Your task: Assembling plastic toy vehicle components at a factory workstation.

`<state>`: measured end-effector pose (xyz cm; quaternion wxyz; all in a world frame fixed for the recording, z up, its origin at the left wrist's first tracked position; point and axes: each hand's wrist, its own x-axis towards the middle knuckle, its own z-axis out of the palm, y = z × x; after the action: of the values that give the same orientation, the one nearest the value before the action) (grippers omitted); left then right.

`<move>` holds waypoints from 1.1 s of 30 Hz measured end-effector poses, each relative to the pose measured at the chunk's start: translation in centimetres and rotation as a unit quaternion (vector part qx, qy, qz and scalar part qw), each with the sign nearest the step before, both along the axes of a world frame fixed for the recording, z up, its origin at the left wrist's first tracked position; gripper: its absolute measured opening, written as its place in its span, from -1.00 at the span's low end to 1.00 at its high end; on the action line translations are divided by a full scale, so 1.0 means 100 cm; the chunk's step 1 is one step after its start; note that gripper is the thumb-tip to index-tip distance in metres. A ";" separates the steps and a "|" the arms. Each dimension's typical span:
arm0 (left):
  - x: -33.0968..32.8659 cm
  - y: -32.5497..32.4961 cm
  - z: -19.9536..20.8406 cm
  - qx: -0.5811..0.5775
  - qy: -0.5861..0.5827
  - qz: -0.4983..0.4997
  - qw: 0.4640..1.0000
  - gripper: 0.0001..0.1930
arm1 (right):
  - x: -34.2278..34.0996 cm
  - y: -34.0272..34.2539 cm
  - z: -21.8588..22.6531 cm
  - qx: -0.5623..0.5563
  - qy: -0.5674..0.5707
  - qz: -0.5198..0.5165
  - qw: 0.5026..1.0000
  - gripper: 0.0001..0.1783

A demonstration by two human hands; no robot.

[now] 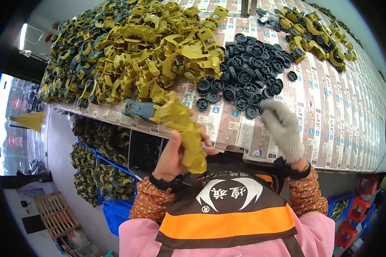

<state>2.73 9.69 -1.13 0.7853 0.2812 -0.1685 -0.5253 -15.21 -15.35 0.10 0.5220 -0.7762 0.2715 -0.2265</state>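
My left hand (170, 157), bare, is wrapped round an olive-yellow plastic toy vehicle body (182, 128), tilted in front of the table edge. My right hand (283, 130), in a pale knitted glove, reaches over the table with fingers stretched toward a heap of black toy wheels (255, 64). Its fingertips are beside the nearest wheels, and no wheel shows in its grasp. Just left of the held body, a toy vehicle piece with a grey-blue underside (139, 110) lies at the table's front edge.
A tall heap of yellow vehicle bodies (146, 55) covers the left of the table (330, 115), beside piled yellow-and-dark toy vehicles (73, 64). More partly wheeled vehicles (317, 34) lie at the back right. Below the left edge are filled blue crates (116, 214); red stools (358, 210) stand at lower right.
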 end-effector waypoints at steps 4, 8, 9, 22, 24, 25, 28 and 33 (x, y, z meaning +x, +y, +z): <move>-0.023 -0.017 -0.023 0.085 0.009 -0.019 0.996 -0.30 | 0.011 -0.022 0.009 -0.229 0.033 -0.044 0.972 -0.74; -0.037 -0.030 -0.025 0.155 -0.015 0.003 0.988 -0.47 | 0.028 -0.019 0.004 -0.374 0.124 0.008 0.919 -0.63; -0.039 -0.033 -0.024 0.165 -0.007 0.002 0.986 -0.50 | 0.030 -0.021 -0.003 -0.404 0.132 0.018 0.905 -0.65; -0.042 -0.034 -0.033 0.172 0.022 0.000 0.985 -0.44 | 0.001 0.022 0.005 -0.003 0.057 0.008 0.998 -0.77; -0.041 -0.034 -0.033 0.167 -0.004 -0.032 0.985 -0.36 | -0.001 0.032 -0.012 0.119 0.003 0.012 0.993 -0.78; -0.041 -0.034 -0.033 0.168 -0.004 -0.038 0.985 -0.36 | -0.001 0.036 -0.005 0.152 0.037 0.012 0.988 -0.78; -0.044 -0.035 -0.029 0.186 0.046 -0.066 0.979 -0.34 | 0.007 0.051 -0.023 0.138 -0.024 -0.021 0.990 -0.76; -0.051 -0.037 -0.028 0.180 -0.051 -0.043 0.981 -0.40 | 0.009 0.063 -0.020 0.116 -0.021 -0.023 0.993 -0.76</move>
<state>-2.39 5.99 -3.91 0.6887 0.4368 -0.1233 -0.5654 -14.30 -9.05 -1.92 0.6087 -0.6992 0.3023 -0.2218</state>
